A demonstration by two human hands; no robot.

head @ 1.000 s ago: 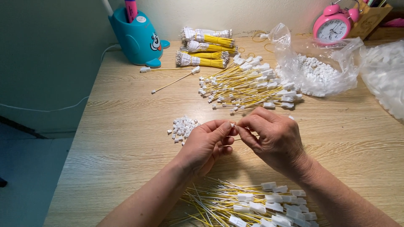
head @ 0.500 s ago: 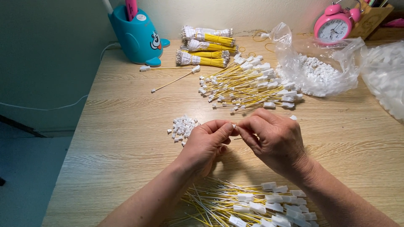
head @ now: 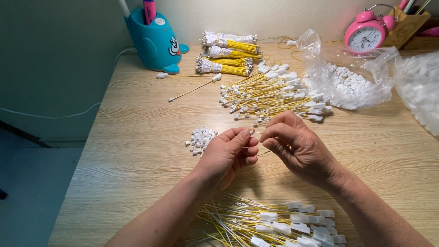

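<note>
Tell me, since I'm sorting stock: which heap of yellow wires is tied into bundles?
The heap at the back, beside the blue pen holder. Its wires are banded together; the middle pile and the near pile lie loose.

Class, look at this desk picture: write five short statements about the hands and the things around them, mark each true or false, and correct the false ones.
1. Both hands meet over the desk, pinching a thin wire between the fingertips. True: the left hand and right hand hold the wire together.
2. The alarm clock is blue. False: it is pink.
3. A small heap of white connectors lies just left of the left hand. True.
4. The plastic bag holds yellow wires. False: it holds small white pieces.
5. The blue pen holder stands at the far left of the desk. True.
</note>
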